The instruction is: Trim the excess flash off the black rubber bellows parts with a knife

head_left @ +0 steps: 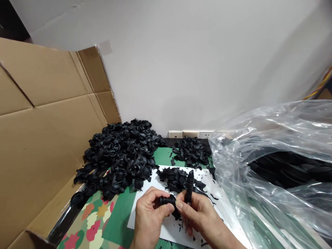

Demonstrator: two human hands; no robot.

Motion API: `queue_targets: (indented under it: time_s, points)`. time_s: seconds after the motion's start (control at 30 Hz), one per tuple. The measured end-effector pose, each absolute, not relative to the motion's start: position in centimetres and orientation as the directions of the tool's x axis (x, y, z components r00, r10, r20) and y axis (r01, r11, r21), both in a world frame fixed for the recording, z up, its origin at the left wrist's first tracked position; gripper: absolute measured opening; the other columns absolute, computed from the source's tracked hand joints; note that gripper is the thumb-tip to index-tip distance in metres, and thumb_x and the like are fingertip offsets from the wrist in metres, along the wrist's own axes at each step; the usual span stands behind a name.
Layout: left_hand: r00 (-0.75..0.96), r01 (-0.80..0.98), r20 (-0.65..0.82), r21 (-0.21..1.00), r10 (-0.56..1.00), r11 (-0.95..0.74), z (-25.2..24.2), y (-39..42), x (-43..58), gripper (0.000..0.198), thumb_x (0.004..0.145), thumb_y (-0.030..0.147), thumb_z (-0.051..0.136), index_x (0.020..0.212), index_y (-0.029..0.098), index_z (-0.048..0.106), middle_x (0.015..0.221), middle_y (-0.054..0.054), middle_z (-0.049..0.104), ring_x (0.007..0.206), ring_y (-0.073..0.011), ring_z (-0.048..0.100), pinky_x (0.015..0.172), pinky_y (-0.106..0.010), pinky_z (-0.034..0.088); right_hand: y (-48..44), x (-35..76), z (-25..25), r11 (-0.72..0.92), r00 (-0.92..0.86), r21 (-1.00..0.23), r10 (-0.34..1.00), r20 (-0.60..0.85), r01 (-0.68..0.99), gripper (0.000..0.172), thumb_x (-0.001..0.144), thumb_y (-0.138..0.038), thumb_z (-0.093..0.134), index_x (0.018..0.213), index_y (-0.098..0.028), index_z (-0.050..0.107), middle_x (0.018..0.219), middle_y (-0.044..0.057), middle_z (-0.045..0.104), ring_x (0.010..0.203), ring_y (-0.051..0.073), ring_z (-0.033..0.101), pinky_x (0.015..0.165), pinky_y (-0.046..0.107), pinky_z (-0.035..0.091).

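My left hand (150,214) is closed, pinching a black ribbed rubber bellows (166,200) between thumb and fingers. Against the right end of this piece press the thumb and fingertip of my right hand (197,211). That hand also grips a slim tool with a black handle (190,185), which sticks up between thumb and forefinger; a thin part shows below the fingers, too blurred to name. Under both hands lies a white sheet (147,197) strewn with black scraps. Just beyond them sits a small heap of black rubber pieces (172,176).
At the left rises a large heap of ribbed black rubber pieces (124,148) beside a cardboard box (57,114). Black rubber scraps (193,150) are piled at the back, near wall sockets (206,135). A clear plastic bag (233,166) holding black parts (290,169) fills the right.
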State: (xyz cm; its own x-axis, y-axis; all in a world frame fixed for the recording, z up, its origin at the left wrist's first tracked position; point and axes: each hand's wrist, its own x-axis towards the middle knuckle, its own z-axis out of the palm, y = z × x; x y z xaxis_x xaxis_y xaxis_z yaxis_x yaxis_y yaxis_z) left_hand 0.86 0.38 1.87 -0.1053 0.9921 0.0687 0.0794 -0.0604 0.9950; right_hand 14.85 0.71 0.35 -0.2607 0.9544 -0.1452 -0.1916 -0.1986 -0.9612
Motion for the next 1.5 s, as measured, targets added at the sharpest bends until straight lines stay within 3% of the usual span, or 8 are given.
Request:
queue_targets:
  time_s: [0.1, 0.3, 0.4, 0.6, 0.9, 1.13, 1.37, 1.5]
  points:
    - [-0.13, 0.158, 0.139, 0.98, 0.982, -0.118, 2.1, 0.4, 0.6, 0.015, 0.055, 0.006, 0.069, 0.062, 0.019, 0.07, 0.062, 0.0, 0.059, 0.061, -0.0162, 0.053, 0.055, -0.023, 0.042, 0.8, 15.7, 0.8, -0.132, -0.23, -0.967, 0.97, -0.081, -0.219, 0.042, 0.066, -0.056, 0.065, 0.067, -0.015, 0.058, 0.05, -0.006, 0.048, 0.037, 0.007, 0.043, 0.038, 0.019, 0.035]
    - [-0.167, 0.195, 0.167, 0.972, 0.972, -0.133, 2.5, 0.2, 0.4, 0.015, 0.053, 0.007, 0.07, 0.061, 0.019, 0.07, 0.063, -0.001, 0.061, 0.063, -0.0186, 0.055, 0.056, -0.025, 0.042, 0.6, 17.1, 1.7, 0.133, 0.026, -0.957, 0.991, 0.131, -0.258, 0.037, 0.068, -0.051, 0.066, 0.084, -0.019, 0.07, 0.073, 0.004, 0.062, 0.05, 0.014, 0.055, 0.054, 0.03, 0.048]
    - [-0.161, 0.195, 0.145, 0.974, 0.976, -0.112, 2.2, 0.1, 0.4, 0.014, 0.055, 0.007, 0.07, 0.063, 0.018, 0.07, 0.064, -0.001, 0.059, 0.062, -0.0178, 0.054, 0.056, -0.025, 0.042, 0.2, 16.6, 1.7, 0.13, 0.043, -0.965, 0.991, 0.123, -0.227, 0.033, 0.068, -0.048, 0.068, 0.081, -0.018, 0.071, 0.063, 0.004, 0.062, 0.052, 0.017, 0.057, 0.053, 0.03, 0.049]
    - [-0.13, 0.178, 0.13, 0.978, 0.983, -0.106, 1.9, 0.1, 0.5, 0.015, 0.055, 0.007, 0.071, 0.065, 0.018, 0.069, 0.064, 0.001, 0.058, 0.061, -0.0158, 0.053, 0.055, -0.024, 0.041, -0.5, 15.5, 1.7, 0.162, 0.097, -0.946, 0.985, 0.139, -0.282, 0.028, 0.062, -0.045, 0.074, 0.07, -0.019, 0.07, 0.071, 0.005, 0.063, 0.056, 0.017, 0.059, 0.05, 0.027, 0.052]
    - [-0.113, 0.17, 0.144, 0.978, 0.983, -0.124, 2.2, 0.1, 0.8, 0.015, 0.054, 0.007, 0.071, 0.063, 0.018, 0.07, 0.062, 0.0, 0.059, 0.06, -0.0162, 0.054, 0.053, -0.023, 0.042, -0.4, 15.8, 1.5, 0.241, 0.042, -0.951, 0.97, 0.238, -0.195, 0.023, 0.07, -0.043, 0.069, 0.072, -0.02, 0.069, 0.073, 0.005, 0.062, 0.058, 0.017, 0.059, 0.05, 0.028, 0.052]
    - [-0.11, 0.15, 0.123, 0.983, 0.986, -0.106, 2.0, 0.1, 0.8, 0.016, 0.054, 0.005, 0.071, 0.062, 0.018, 0.07, 0.061, 0.001, 0.057, 0.058, -0.0145, 0.052, 0.052, -0.022, 0.04, -0.1, 16.3, 0.8, 0.484, -0.072, -0.872, 0.869, 0.489, -0.072, 0.006, 0.075, -0.028, 0.068, 0.08, -0.027, 0.07, 0.077, 0.004, 0.067, 0.07, 0.019, 0.062, 0.06, 0.027, 0.051]
    - [-0.106, 0.157, 0.106, 0.984, 0.989, -0.089, 1.9, 0.0, 0.8, 0.016, 0.053, 0.005, 0.071, 0.062, 0.018, 0.069, 0.062, 0.001, 0.056, 0.059, -0.0148, 0.051, 0.053, -0.022, 0.039, -0.1, 16.2, 0.6, 0.522, -0.113, -0.853, 0.846, 0.521, -0.023, 0.008, 0.079, -0.022, 0.063, 0.083, -0.027, 0.067, 0.075, 0.003, 0.065, 0.067, 0.018, 0.062, 0.059, 0.026, 0.051]
    - [-0.063, 0.123, 0.025, 0.992, 0.998, -0.018, 1.7, -0.6, 1.7, 0.012, 0.054, 0.006, 0.07, 0.058, 0.018, 0.069, 0.058, 0.002, 0.054, 0.056, -0.014, 0.049, 0.051, -0.022, 0.038, -0.7, 16.3, 1.2, 0.692, -0.181, -0.683, 0.721, 0.668, 0.234, 0.015, 0.083, -0.015, 0.053, 0.083, -0.024, 0.066, 0.072, 0.005, 0.064, 0.06, 0.016, 0.061, 0.051, 0.024, 0.048]
